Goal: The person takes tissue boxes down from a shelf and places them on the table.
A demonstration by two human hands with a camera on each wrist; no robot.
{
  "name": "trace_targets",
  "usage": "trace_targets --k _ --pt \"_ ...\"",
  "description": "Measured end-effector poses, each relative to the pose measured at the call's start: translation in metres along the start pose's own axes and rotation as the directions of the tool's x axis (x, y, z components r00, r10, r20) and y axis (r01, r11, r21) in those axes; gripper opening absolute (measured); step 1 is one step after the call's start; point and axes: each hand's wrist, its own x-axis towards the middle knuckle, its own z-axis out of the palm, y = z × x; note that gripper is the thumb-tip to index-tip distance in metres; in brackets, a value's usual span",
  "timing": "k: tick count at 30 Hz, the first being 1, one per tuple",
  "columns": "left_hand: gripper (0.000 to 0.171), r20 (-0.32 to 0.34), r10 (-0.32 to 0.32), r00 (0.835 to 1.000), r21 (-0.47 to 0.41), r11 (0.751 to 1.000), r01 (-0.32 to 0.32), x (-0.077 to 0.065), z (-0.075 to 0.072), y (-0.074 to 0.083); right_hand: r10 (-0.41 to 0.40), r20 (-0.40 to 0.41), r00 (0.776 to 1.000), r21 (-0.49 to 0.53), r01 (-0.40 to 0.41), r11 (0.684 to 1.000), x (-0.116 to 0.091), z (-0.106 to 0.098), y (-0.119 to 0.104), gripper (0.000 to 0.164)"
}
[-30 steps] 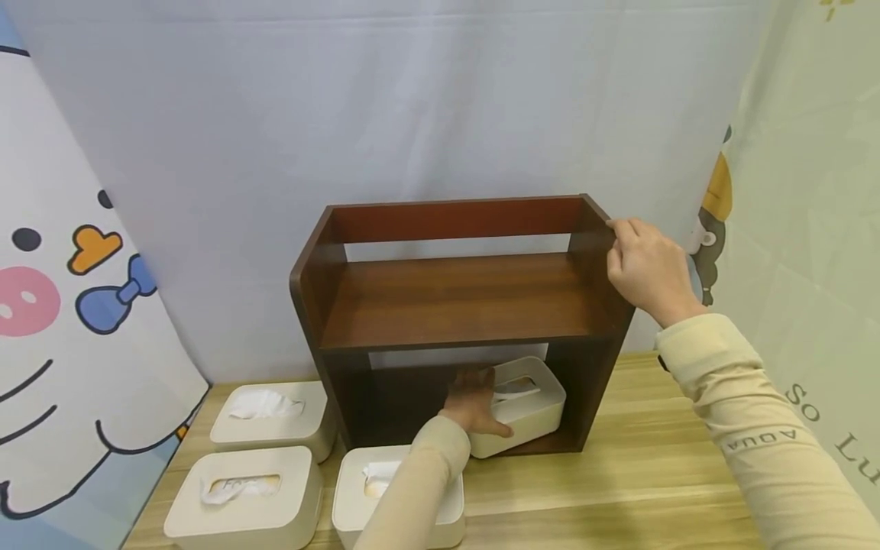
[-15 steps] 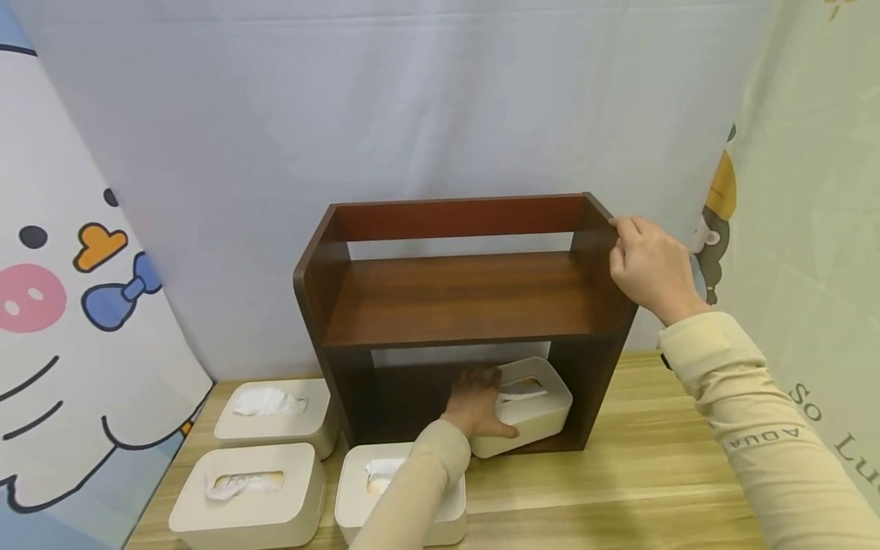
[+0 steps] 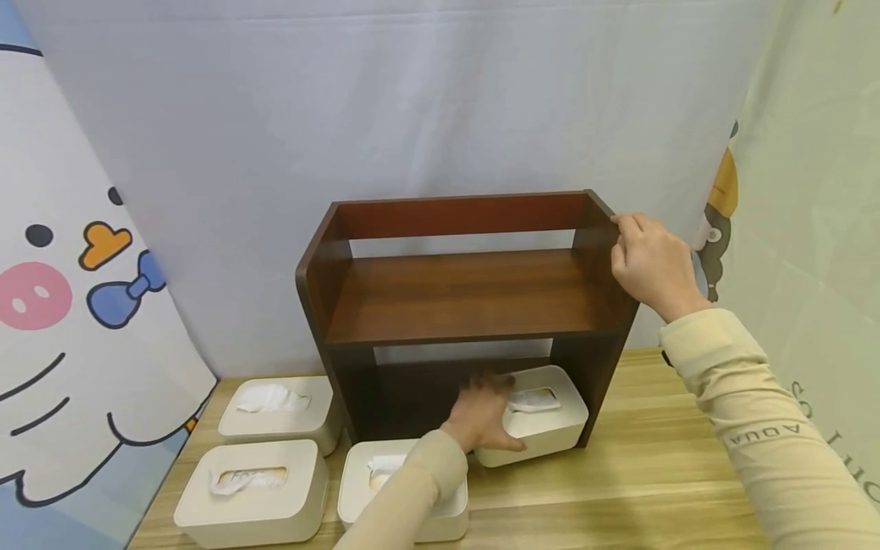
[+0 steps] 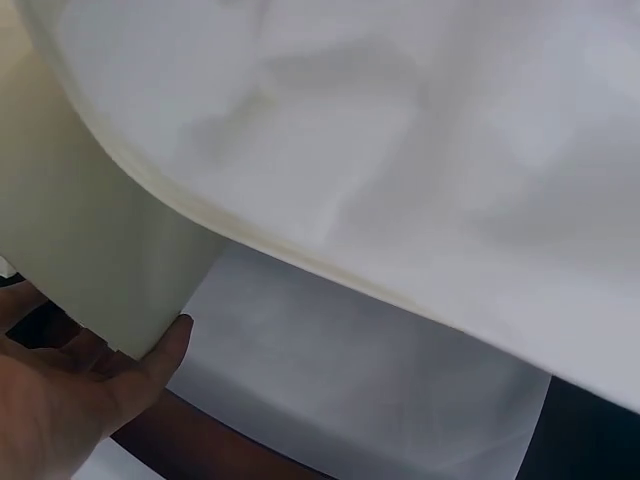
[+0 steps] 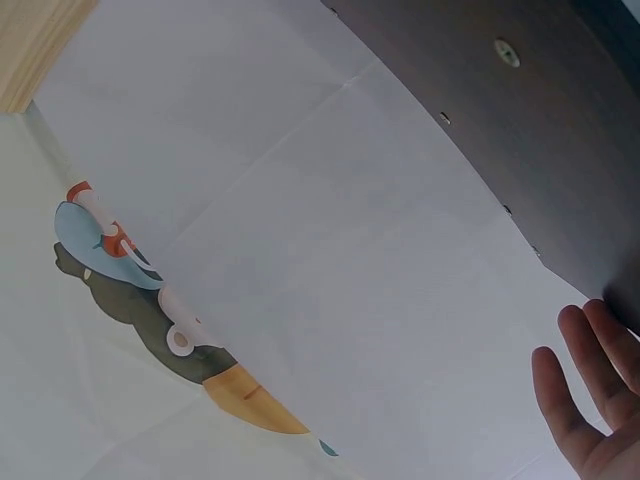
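A cream tissue box (image 3: pixel 550 409) sits angled at the right end of a dark brown two-tier desktop shelf's (image 3: pixel 454 298) lower level, its front corner out past the shelf's front edge. My left hand (image 3: pixel 481 416) grips the box's left end, thumb along the front and the other fingers toward the back. In the left wrist view, the fingers curl around the pale wall of the box (image 4: pixel 120 230). My right hand (image 3: pixel 653 263) holds the upper edge of the shelf's right side panel. Several of its fingers (image 5: pixel 570 410) show beside that panel in the right wrist view.
Three more cream tissue boxes stand on the wood-grain table (image 3: pixel 660 458), left and in front of the shelf: the back box (image 3: pixel 282 416), the front-left box (image 3: pixel 254 516) and one box (image 3: pixel 360 489) partly behind my left forearm. Cloth curtains (image 3: pixel 412 99) surround the table.
The gripped tissue box has shifted right and toward the front with my left hand, and sits at less of a tilt. My right hand keeps its hold on the side panel.
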Motion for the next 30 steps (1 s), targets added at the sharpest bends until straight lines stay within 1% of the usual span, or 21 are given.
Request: trace_targets --k 7,11,17,24,30 --pt "0.102 -0.016 0.054 0.998 0.07 0.996 -0.053 -0.015 -0.005 0.008 0.008 0.004 1.0 -0.004 -0.008 1.0 0.001 -0.002 -0.001 0.034" --pt "0.104 -0.003 0.075 0.997 0.105 0.992 -0.074 -0.023 -0.008 0.015 0.007 0.007 1.0 -0.002 -0.007 1.0 0.0 -0.002 -0.002 0.034" --pt "0.103 0.023 0.113 0.993 0.126 0.985 -0.115 -0.033 -0.01 0.029 0.012 0.006 1.0 -0.002 -0.012 1.0 0.0 -0.002 -0.002 0.034" --pt "0.102 0.017 0.165 0.986 0.165 0.972 -0.165 -0.042 -0.006 0.044 0.014 0.008 1.0 0.003 -0.014 1.0 -0.001 -0.003 -0.002 0.035" --pt "0.102 0.016 0.197 0.98 0.187 0.963 -0.196 -0.047 0.001 0.05 0.004 0.002 1.0 0.01 -0.004 1.0 -0.001 0.001 -0.001 0.034"
